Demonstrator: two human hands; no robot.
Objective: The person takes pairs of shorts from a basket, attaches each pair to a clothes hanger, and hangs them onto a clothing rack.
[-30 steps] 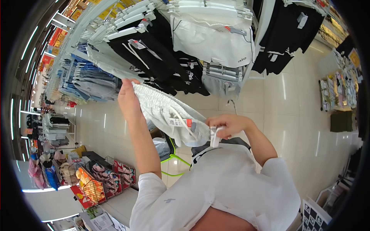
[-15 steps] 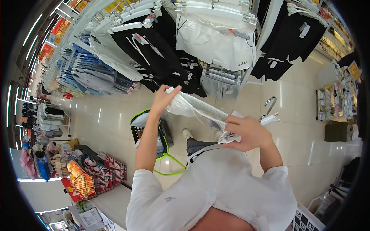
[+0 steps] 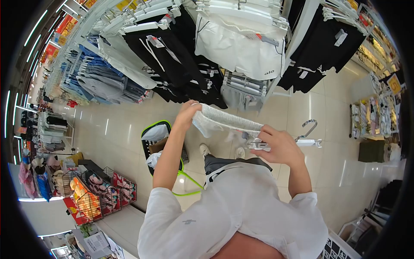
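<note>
A white garment with a gathered elastic waistband [image 3: 228, 119] is stretched between my hands in front of my chest. My left hand [image 3: 188, 114] is closed on one end of the waistband. At the other end, my right hand [image 3: 278, 144] pinches the waistband together with a white clip hanger [image 3: 308, 142]. The hanger's metal hook sticks out to the right of that hand, and one clip shows under its fingers. A tag on the garment is partly visible near my right hand.
Racks ahead hold white shorts [image 3: 241, 45], black trousers [image 3: 166, 52] and blue garments [image 3: 92, 73]. A black basket with a green rim [image 3: 144, 137] is on the floor left of my feet. Wire bins [image 3: 110, 190] stand at lower left, a small display [image 3: 375, 114] at right.
Both hands have moved right with the garment since the first frame. The waistband has turned so its opening faces up, and the hanger has swung out to the right. More of the basket shows.
</note>
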